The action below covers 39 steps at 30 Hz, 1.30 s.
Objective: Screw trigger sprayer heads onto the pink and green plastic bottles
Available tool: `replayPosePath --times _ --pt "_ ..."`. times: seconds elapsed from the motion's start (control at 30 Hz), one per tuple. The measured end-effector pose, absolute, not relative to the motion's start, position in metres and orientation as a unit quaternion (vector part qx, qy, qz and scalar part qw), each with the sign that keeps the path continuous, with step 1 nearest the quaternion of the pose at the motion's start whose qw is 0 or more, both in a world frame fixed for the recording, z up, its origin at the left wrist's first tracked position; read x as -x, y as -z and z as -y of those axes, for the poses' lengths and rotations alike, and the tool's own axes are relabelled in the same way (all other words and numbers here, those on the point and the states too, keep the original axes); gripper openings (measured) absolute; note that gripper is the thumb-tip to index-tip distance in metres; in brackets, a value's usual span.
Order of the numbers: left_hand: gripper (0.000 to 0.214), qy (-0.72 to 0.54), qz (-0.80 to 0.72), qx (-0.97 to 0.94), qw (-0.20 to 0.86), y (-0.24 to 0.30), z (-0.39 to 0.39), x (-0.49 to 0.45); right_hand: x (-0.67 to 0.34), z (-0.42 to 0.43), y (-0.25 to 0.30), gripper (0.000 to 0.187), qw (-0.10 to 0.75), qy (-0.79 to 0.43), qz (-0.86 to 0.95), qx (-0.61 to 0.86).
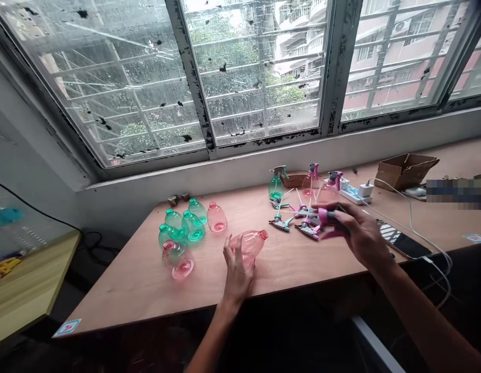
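Note:
My left hand [238, 274] is wrapped round a clear pink bottle [251, 244], which tilts to the right with its open neck facing my other hand. In my right hand [361, 233] is a pink and grey spray head [328, 216], raised above the table and a little blurred. Its collar points left, apart from the bottle neck. Several loose spray heads [280, 223] in green and pink lie just beyond, with thin white tubes sticking up. Left of my left hand stand several open green bottles [194, 226] and two open pink bottles [179, 260].
Bottles with spray heads fitted, one green [277, 186] and two pink, stand at the back. A white power strip [351, 194], a cardboard box [406, 172], a phone [406, 241] and white cables are on the right. The wooden table's [135, 280] front edge is close to me.

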State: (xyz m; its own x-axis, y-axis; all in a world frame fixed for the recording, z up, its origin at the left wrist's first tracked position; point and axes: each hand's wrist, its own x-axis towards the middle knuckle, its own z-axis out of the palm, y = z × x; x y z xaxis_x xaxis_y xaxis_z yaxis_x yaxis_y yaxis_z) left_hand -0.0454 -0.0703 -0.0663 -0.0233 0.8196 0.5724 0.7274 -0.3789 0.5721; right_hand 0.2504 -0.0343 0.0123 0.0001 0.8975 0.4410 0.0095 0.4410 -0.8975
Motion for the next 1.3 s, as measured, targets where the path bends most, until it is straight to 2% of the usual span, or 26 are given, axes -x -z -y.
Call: replayPosePath --times 0.13,0.43,0.6,0.77,0.93,1.13,1.3 --pt "0.075 -0.433 -0.562 -0.704 0.040 0.068 0.068 0.046 -0.261 0.069 -0.009 0.023 0.596 -0.431 0.554 0.390" --pt "0.075 -0.362 -0.532 -0.765 -0.019 0.068 0.072 0.043 -0.240 0.050 0.031 0.023 0.585 -0.519 0.499 0.373" --pt "0.076 -0.350 -0.507 -0.787 -0.009 0.067 0.072 0.044 -0.224 0.042 0.052 0.020 0.563 -0.606 0.436 0.354" --pt "0.081 -0.371 -0.489 -0.790 0.004 0.067 0.072 0.042 -0.204 0.025 0.072 0.023 0.536 -0.640 0.446 0.323" --pt "0.075 -0.395 -0.492 -0.774 0.058 0.072 0.069 0.047 -0.185 0.019 0.087 0.029 0.524 -0.646 0.461 0.308" --pt "0.097 -0.426 -0.484 -0.757 0.101 0.079 0.057 0.056 -0.184 0.017 0.093 0.033 0.528 -0.643 0.469 0.297" --pt "0.108 -0.456 -0.470 -0.736 0.172 0.081 0.050 0.058 -0.187 0.017 0.091 0.036 0.519 -0.646 0.477 0.294"
